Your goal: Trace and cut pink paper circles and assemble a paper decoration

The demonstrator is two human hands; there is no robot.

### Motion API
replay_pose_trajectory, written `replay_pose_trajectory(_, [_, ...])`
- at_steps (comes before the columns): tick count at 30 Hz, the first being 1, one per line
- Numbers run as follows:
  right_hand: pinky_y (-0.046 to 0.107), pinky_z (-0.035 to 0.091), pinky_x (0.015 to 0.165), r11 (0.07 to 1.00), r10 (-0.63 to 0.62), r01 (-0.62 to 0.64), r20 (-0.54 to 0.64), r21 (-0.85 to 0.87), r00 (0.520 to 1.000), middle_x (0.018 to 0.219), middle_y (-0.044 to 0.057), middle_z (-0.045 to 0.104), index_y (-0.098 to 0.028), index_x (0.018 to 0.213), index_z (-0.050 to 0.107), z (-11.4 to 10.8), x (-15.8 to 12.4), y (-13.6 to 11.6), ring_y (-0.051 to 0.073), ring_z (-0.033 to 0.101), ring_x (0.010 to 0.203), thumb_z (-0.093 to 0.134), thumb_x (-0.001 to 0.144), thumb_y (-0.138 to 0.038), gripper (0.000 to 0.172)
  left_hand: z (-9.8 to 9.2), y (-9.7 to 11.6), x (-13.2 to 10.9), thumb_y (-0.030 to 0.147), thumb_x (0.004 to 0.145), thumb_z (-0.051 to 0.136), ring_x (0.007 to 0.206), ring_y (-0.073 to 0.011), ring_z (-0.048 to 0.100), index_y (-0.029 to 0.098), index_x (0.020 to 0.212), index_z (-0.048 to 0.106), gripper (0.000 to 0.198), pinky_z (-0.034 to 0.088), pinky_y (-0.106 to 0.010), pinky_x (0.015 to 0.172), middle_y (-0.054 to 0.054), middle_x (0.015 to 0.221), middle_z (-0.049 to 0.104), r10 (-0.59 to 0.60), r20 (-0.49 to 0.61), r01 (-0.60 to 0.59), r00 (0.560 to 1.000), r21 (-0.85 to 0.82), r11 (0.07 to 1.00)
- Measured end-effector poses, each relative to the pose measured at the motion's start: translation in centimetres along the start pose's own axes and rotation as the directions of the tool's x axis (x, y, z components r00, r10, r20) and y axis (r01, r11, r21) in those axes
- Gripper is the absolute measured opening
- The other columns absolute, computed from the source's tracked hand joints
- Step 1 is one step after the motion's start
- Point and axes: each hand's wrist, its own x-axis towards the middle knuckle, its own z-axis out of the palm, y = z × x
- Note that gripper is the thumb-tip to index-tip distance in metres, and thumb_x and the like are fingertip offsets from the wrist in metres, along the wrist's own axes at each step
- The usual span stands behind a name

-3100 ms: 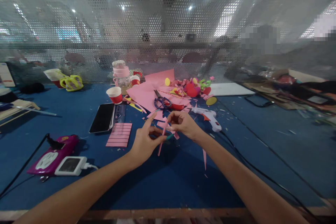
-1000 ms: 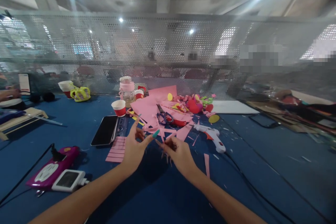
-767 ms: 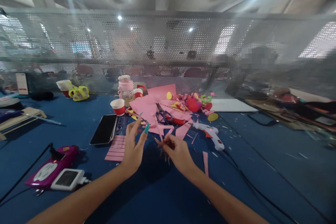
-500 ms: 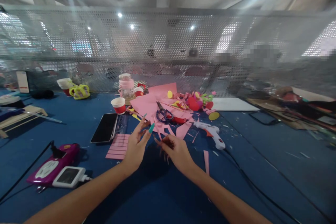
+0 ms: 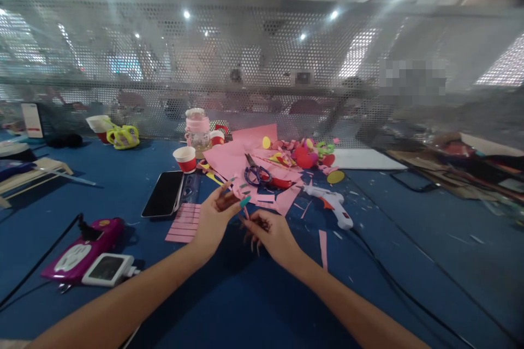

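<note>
One narrow pink paper strip (image 5: 236, 192), small and blurred, stands up above the middle of the blue table (image 5: 254, 305), pinched in the fingertips of the left hand (image 5: 213, 219). Just behind it lie loose pink sheets (image 5: 229, 159) with scissors (image 5: 254, 174) on them. A glue gun (image 5: 332, 206) lies to the right, a phone (image 5: 164, 194) and a lined pink card (image 5: 185, 222) to the left. Bare tabletop runs from the hands to the near edge. The right hand (image 5: 272, 234), fingers curled downward, meets the left at the strip's lower end; whether it grips the strip cannot be told.
</note>
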Motion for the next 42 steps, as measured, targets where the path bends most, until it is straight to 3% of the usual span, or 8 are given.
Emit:
replay_pose_trajectory(11, [0.021,0.043,0.044,0.992,0.080,-0.083,0.041,0.100,0.996,0.058,0.000,0.060,-0.017,0.072,0.055,0.9,0.0,0.2,0.010,0.054,0.045,0.057,0.072,-0.046,0.029,-0.2,-0.2,0.3,0.014,0.054,0.075,0.082,-0.0138,0.064,0.018,0.110,0.054,0.060,0.048,-0.025,0.075,-0.005,0.094,0.068,-0.007,-0.024,0.006,1.000,-0.049,0.999])
replay_pose_trajectory(17, [0.020,0.043,0.043,0.984,0.086,-0.090,0.032,0.155,0.996,0.056,-0.001,0.059,-0.016,0.070,0.054,1.1,0.0,0.2,0.009,0.052,0.044,0.059,0.070,-0.046,0.031,-0.2,-0.4,0.3,0.019,0.049,0.078,0.070,-0.0109,0.062,0.013,0.072,0.067,0.027,0.046,-0.019,0.064,-0.003,0.075,0.069,-0.108,-0.055,0.105,0.993,-0.052,0.993])
replay_pose_trajectory(19, [0.020,0.043,0.043,0.982,0.089,-0.092,0.030,0.164,0.996,0.056,-0.001,0.059,-0.016,0.071,0.054,1.2,0.0,0.3,0.008,0.052,0.043,0.060,0.070,-0.046,0.031,-0.1,-0.4,0.3,0.020,0.048,0.079,0.065,-0.0107,0.061,0.013,0.066,0.067,0.023,0.046,-0.019,0.060,-0.002,0.070,0.069,-0.156,-0.053,0.152,0.986,-0.074,0.986])
replay_pose_trajectory(27, [0.020,0.043,0.043,0.970,0.104,-0.106,0.021,0.218,0.994,0.055,-0.001,0.058,-0.015,0.070,0.054,1.0,0.0,0.1,0.008,0.052,0.043,0.060,0.069,-0.048,0.033,-0.1,-0.1,0.0,0.017,0.050,0.078,0.064,-0.0112,0.062,0.013,0.080,0.068,0.031,0.048,-0.020,0.059,-0.005,0.078,0.070,-0.190,0.046,0.193,0.981,-0.068,0.979])
replay_pose_trajectory(42, [0.019,0.041,0.041,0.979,0.114,-0.110,-0.010,0.169,0.993,0.055,-0.001,0.060,-0.016,0.066,0.053,1.0,0.0,0.4,0.008,0.052,0.042,0.063,0.068,-0.045,0.031,0.0,-0.2,0.1,0.017,0.050,0.077,0.062,-0.0121,0.063,0.012,0.076,0.065,0.029,0.047,-0.019,0.054,-0.004,0.073,0.070,-0.162,0.020,0.162,0.987,-0.036,0.986])
